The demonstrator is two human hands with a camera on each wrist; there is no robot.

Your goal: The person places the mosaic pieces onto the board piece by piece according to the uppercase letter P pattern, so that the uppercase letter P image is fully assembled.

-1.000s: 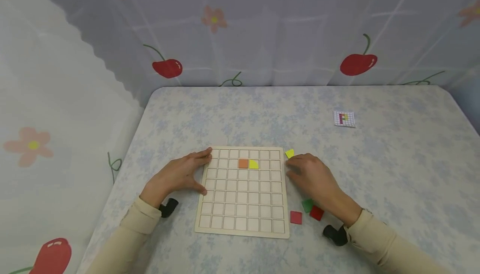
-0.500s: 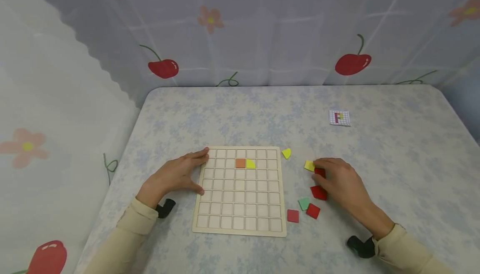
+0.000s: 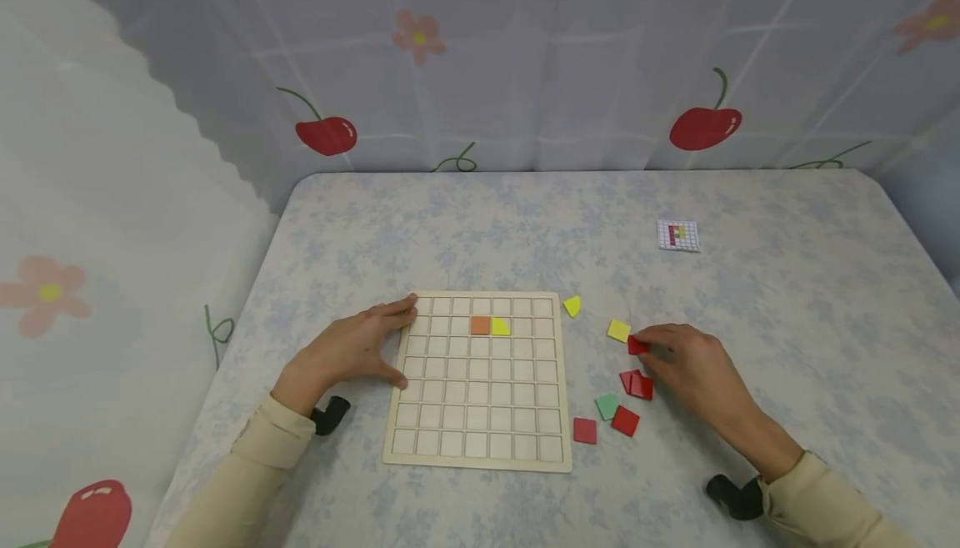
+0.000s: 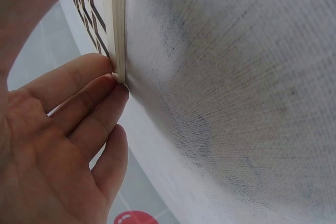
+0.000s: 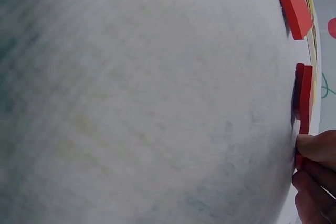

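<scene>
Plainly at the flat red tile point(image 3: 635, 346): the right hand point(image 3: 701, 373)

Its thumb and fingertips pinch that tile just beside a flat yellow square point(image 3: 618, 331). Apart, leftward, lies the pale wooden grid board point(image 3: 477, 396). The right forearm point(image 3: 821, 498) slants from the near right. The left hand point(image 3: 341, 360), thumb and fingers spread, touches the board's left edge.

We cannot see the whole red tile point(image 3: 636, 346), because the right hand point(image 3: 697, 373) covers its right part. On the far right, the small card point(image 3: 678, 236) has a pattern too small for us to read exactly. The left wrist view cuts off most of the grid board point(image 4: 108, 17); in the right wrist view, the tablecloth point(image 5: 131, 98) looks blurred.
</scene>
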